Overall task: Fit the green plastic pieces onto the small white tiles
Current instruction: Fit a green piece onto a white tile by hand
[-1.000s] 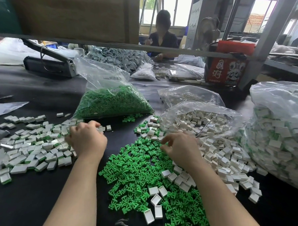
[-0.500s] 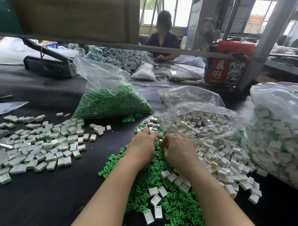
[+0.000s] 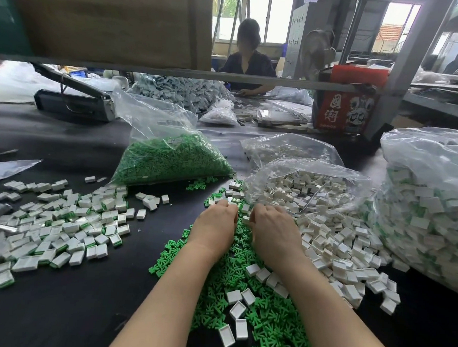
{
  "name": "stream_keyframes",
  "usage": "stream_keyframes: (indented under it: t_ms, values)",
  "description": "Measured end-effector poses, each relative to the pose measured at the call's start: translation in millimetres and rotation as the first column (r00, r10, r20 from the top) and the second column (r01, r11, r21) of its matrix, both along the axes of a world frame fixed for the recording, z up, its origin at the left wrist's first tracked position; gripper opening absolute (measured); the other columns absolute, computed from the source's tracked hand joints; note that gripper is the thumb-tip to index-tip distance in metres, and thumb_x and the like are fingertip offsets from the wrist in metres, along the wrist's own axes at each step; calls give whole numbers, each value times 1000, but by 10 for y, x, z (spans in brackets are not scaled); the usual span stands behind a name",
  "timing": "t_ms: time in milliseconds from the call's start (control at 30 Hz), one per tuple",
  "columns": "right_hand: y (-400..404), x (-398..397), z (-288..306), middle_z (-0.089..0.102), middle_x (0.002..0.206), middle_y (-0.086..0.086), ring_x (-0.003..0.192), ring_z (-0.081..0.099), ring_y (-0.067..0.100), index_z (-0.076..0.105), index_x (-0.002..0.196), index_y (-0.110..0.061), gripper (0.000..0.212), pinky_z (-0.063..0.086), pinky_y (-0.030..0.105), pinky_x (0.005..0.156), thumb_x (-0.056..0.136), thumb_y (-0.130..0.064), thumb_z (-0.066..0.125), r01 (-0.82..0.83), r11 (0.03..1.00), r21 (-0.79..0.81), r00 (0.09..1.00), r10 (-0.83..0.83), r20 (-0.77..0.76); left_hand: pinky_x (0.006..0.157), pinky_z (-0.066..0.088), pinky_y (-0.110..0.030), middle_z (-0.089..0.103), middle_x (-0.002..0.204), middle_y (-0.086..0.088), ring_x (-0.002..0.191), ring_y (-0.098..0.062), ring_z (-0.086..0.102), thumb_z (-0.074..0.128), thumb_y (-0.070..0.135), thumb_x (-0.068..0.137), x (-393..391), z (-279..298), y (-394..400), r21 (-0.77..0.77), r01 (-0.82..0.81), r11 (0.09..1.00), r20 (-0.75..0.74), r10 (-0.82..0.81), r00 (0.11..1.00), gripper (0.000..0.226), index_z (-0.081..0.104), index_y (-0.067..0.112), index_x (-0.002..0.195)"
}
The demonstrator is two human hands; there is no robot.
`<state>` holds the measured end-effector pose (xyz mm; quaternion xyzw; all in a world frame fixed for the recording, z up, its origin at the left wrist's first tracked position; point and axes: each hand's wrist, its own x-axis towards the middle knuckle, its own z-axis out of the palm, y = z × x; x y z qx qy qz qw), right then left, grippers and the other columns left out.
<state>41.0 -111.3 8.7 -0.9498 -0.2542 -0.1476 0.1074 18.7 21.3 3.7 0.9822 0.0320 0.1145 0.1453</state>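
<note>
A loose heap of green plastic pieces (image 3: 268, 324) lies on the black table in front of me, with a few white tiles (image 3: 239, 295) on top. My left hand (image 3: 215, 225) and my right hand (image 3: 272, 233) are side by side at the heap's far end, backs up and fingers curled down. At my right thumb I pinch a small white tile (image 3: 245, 220). The fingertips of my left hand are hidden, so whatever they hold is out of sight. More loose white tiles (image 3: 337, 243) spread out to the right.
Tiles fitted with green (image 3: 63, 226) lie scattered at left. Behind stand a bag of green pieces (image 3: 168, 160), an open bag of white tiles (image 3: 308, 187) and a big bag of fitted tiles (image 3: 426, 208) at right. A red box (image 3: 349, 107), a heat sealer (image 3: 73, 101) and a seated person (image 3: 247, 56) are beyond.
My left hand has come back from the pile of fitted tiles on the left to the green heap, next to my right hand. The right hand has barely moved.
</note>
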Motion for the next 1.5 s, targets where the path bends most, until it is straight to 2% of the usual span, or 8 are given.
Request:
stream_keyframes:
  t_ms: [200, 467, 533, 633, 733, 833, 1200, 1500]
  values:
    - [-6, 8, 59, 63, 82, -2, 72, 60, 14, 57, 101, -12, 6, 44, 17, 61, 96, -15, 56, 23, 902, 431, 992, 32, -121, 90, 47, -40, 58, 112, -8, 105, -29, 58, 62, 31, 95, -7, -25, 6, -92, -25, 995, -5, 24, 1000, 24, 58, 13, 111]
    - [-63, 6, 194, 73, 93, -1, 85, 69, 9, 69, 100, -14, 17, 52, 13, 68, 85, -7, 73, 149, 543, 826, 897, 277, -344, 86, 48, -37, 60, 100, -4, 94, -24, 59, 63, 23, 94, -19, -4, 80, -360, 6, 933, 85, 27, 996, 11, 60, 13, 98]
    - [-67, -1, 227, 73, 92, 0, 83, 69, 6, 70, 98, -11, 16, 52, 12, 70, 83, -8, 74, 164, 447, 879, 886, 325, -331, 79, 54, -40, 66, 89, -6, 84, -25, 64, 65, 19, 93, -45, 49, 75, -556, 57, 829, 170, 46, 984, 9, 61, 10, 94]
    - [-84, -3, 275, 72, 91, 4, 77, 67, 0, 69, 99, -5, 15, 49, 9, 64, 84, -8, 71, 191, 304, 933, 872, 384, -304, 74, 60, -42, 70, 83, -9, 79, -25, 69, 70, 10, 89, -74, 151, 62, -823, 187, 536, 245, 37, 969, 7, 64, 10, 93]
    - [-95, -3, 311, 72, 83, -4, 70, 64, -3, 70, 97, -7, 12, 47, 8, 61, 85, -7, 69, 203, 200, 958, 868, 416, -271, 70, 57, -25, 73, 82, -3, 76, -13, 69, 75, 8, 82, -68, 211, 49, -904, 296, 309, 321, 33, 946, 17, 66, 13, 95]
    - [-95, -5, 341, 72, 74, -12, 62, 61, -6, 71, 98, -7, 12, 46, 9, 57, 86, -9, 69, 224, 118, 967, 858, 448, -253, 71, 54, -20, 75, 85, -1, 78, -12, 70, 77, 18, 73, -60, 235, 48, -915, 355, 193, 370, 47, 928, 28, 68, 14, 99]
    - [-77, -39, 399, 69, 90, 12, 69, 59, 10, 69, 96, -6, 15, 48, 20, 61, 81, -12, 70, 264, 30, 964, 805, 544, -237, 69, 51, -18, 71, 78, 10, 75, -4, 66, 74, 21, 76, -36, 266, 26, -922, 370, 113, 378, 63, 924, 16, 67, 17, 89]
    - [-83, -37, 405, 67, 75, 1, 66, 54, 10, 69, 100, -10, 13, 41, 24, 59, 93, -5, 59, 247, 63, 967, 804, 544, -241, 69, 54, -18, 74, 84, 1, 77, -9, 68, 71, 14, 76, -59, 345, -81, -932, 289, -220, 287, 44, 957, 16, 77, 20, 90]
